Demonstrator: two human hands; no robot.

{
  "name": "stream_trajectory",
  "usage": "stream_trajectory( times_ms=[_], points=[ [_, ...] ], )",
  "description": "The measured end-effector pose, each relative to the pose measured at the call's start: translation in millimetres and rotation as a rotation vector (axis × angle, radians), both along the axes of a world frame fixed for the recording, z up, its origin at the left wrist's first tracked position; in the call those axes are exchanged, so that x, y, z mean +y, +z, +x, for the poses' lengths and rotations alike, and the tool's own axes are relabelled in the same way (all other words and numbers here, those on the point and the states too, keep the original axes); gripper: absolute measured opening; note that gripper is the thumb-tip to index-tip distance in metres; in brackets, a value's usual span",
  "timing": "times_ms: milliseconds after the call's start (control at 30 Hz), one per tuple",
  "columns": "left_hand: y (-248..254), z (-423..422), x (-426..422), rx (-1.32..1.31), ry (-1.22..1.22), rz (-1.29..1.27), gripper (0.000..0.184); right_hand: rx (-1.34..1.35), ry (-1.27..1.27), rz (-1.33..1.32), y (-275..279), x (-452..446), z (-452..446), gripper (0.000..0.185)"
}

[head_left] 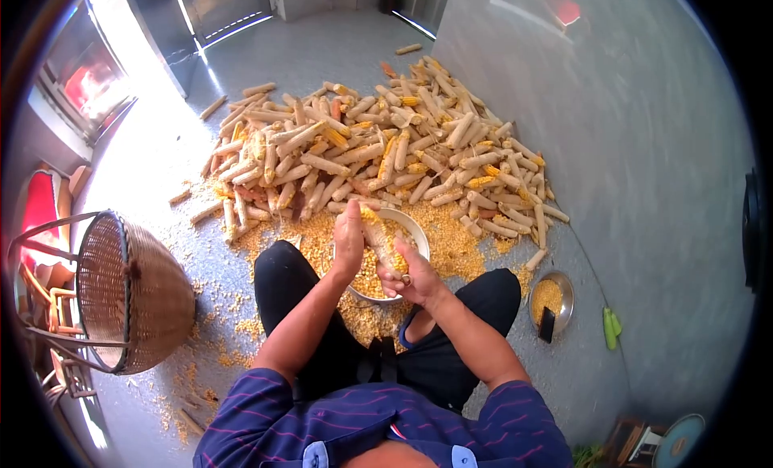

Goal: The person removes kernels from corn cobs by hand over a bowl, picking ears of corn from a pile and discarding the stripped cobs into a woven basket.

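Note:
A partly stripped corn cob (377, 236) is held between my two hands, tilted, above a white bowl (424, 241) with yellow kernels in it. My left hand (349, 241) is closed on the cob's upper left end. Lower down, my right hand (415, 272) grips its other end, where yellow kernels remain in rows. Loose kernels (451, 239) lie on the floor around the bowl, which stands between my bent knees. Beyond it rises a large pile of mostly bare cobs (362, 152), a few with yellow kernels.
A tall wicker basket (157, 295) with a handle lies at the left, near small chairs (60, 307). To the right, a metal bowl (567, 299) holds kernels and a dark phone-like object (547, 325). Green pods (612, 327) are beside the grey wall (644, 162).

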State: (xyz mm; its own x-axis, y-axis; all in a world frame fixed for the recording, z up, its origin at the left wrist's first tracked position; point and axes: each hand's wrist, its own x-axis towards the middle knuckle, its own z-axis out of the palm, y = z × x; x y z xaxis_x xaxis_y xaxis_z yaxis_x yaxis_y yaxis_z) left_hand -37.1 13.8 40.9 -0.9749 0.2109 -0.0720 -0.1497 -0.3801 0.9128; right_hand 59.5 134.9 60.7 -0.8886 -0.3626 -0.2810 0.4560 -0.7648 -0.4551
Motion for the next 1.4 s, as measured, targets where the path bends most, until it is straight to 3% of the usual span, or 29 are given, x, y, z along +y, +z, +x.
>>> stream_trajectory(
  times_ms=[67, 133, 200, 233, 267, 333, 400, 467, 500, 533, 600, 633, 667, 733, 767, 800, 867, 933, 1000, 1200, 1333, 1400],
  points=[
    [9.4, -1.7, -6.5, 0.139, -0.091, -0.292, 0.04, -0.001, 0.031, 0.104, 0.2, -3.6, -1.2, 0.035],
    [-13.8, -9.4, -0.2, 0.278, 0.012, -0.279, 0.041, 0.07, 0.03, 0.135, -33.6, -3.6, -3.9, 0.039],
    [-16.6, -7.0, -3.5, 0.127, -0.053, -0.458, 0.039, 0.613, -0.483, 1.539, -66.5, -12.0, -5.5, 0.046],
    [-19.5, -7.7, -3.0, 0.045, -0.08, -0.407, 0.037, 0.348, -0.217, 1.664, -28.0, -15.2, 1.7, 0.055],
    [-21.9, -6.9, -1.9, 0.041, -0.078, -0.406, 0.037, 0.349, -0.212, 1.664, -11.9, -17.8, 2.2, 0.055],
    [-10.8, -4.3, 5.6, -0.156, -0.105, -0.207, 0.034, 0.441, -0.182, 2.05, 5.7, -19.3, 0.6, 0.05],
    [2.2, -2.7, 7.6, -0.199, -0.096, -0.219, 0.032, 0.439, -0.141, 2.026, -4.7, -15.9, -2.1, 0.047],
    [7.4, -3.1, 4.0, -0.351, -0.281, 0.166, 0.031, 0.476, -0.132, 1.506, -48.6, -8.1, -9.0, 0.04],
    [1.2, -4.3, 0.4, -0.228, -0.389, 0.222, 0.031, 0.242, 0.071, 1.157, -12.0, -8.6, -7.1, 0.031],
    [-1.9, -5.2, 0.2, -0.234, -0.39, 0.217, 0.031, 0.236, 0.071, 1.151, -9.8, -13.2, -3.2, 0.031],
    [-1.8, -8.4, 3.3, -0.137, -0.618, 0.516, 0.03, 0.184, -0.07, 0.581, -9.6, -20.3, 2.9, 0.026],
    [0.8, -10.9, 3.2, -0.126, -0.684, 0.661, 0.028, 0.159, 0.03, 0.493, -9.1, -16.1, 1.7, 0.031],
    [2.9, -9.1, 5.2, -0.128, -0.687, 0.661, 0.028, 0.156, 0.027, 0.494, -7.8, -15.6, 0.8, 0.031],
    [25.0, -4.8, 8.4, -0.231, -0.394, 0.478, 0.026, 0.104, -0.102, 0.451, 6.6, -21.2, -4.1, 0.036],
    [24.6, -10.3, 9.8, -0.204, -0.366, 0.331, 0.027, 0.169, -0.136, 0.941, -1.3, -19.9, -7.5, 0.038],
    [16.8, -13.0, 8.4, -0.203, -0.371, 0.329, 0.027, 0.168, -0.142, 0.939, -4.5, -16.8, -9.6, 0.038],
    [-2.5, -14.3, 4.1, -0.217, -0.163, 0.123, 0.028, 0.667, -0.385, 1.984, -7.8, -11.4, -9.7, 0.042],
    [-4.5, -15.2, 5.9, -0.301, -0.122, 0.183, 0.031, 0.668, -0.423, 1.957, -7.0, -15.6, -9.8, 0.04],
    [-6.9, -14.1, 5.7, -0.35, -0.158, 0.321, 0.035, 0.346, -0.199, 1.469, -14.0, -22.8, -9.8, 0.042],
    [-9.7, -11.7, 5.4, -0.355, -0.108, 0.376, 0.034, 0.327, -0.242, 1.406, -17.7, -23.9, -13.6, 0.04],
    [-8.8, -7.4, 3.2, -0.262, -0.144, 0.422, 0.034, 0.172, -0.333, 1.234, -49.0, -16.9, -17.5, 0.05],
    [-4.3, -7.5, 3.8, -0.246, -0.107, 0.417, 0.033, -0.013, -0.377, 0.842, -47.7, -15.8, -19.9, 0.049]
  ],
)
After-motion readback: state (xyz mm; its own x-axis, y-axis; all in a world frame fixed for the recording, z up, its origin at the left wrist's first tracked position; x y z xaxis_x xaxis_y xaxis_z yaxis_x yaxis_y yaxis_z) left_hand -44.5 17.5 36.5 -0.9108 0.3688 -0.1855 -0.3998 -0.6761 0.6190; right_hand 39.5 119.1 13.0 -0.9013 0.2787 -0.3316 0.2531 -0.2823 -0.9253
